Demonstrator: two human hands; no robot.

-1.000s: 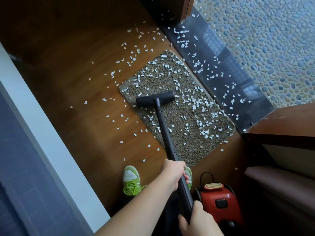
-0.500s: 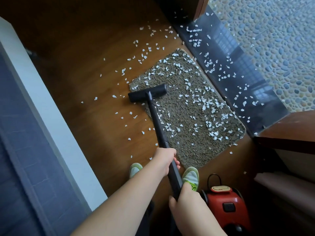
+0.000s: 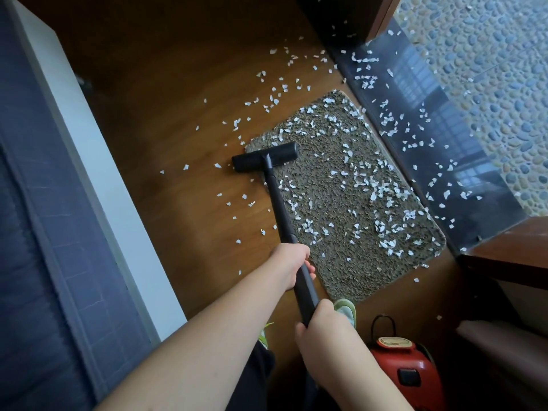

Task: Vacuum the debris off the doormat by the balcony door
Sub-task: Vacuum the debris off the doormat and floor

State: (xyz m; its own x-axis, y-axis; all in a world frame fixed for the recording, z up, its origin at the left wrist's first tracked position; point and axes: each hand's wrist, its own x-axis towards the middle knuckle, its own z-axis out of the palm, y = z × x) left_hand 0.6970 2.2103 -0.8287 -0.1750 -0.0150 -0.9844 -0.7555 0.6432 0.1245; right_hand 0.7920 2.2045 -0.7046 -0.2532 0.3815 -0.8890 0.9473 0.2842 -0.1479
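Black wand [image 3: 278, 209] runs from lower centre of the frame up to the nozzle [image 3: 264, 157], which straddles the doormat's [image 3: 335, 203] upper-left edge, half on wood floor [image 3: 166, 120]. Left hand [image 3: 292, 264] has its grip wrapped on the wand, nearer the nozzle; right hand [image 3: 321, 324] holds it lower. White debris [image 3: 382, 191] lies mostly right of the nozzle, along the mat's long axis toward lower right, so the next pass likely goes that way.

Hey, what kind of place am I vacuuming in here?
Likely a home's indoor threshold by a balcony door. A doormat lies on wooden flooring beside a dark stone sill, with pebble paving beyond. A red canister vacuum stands nearby.
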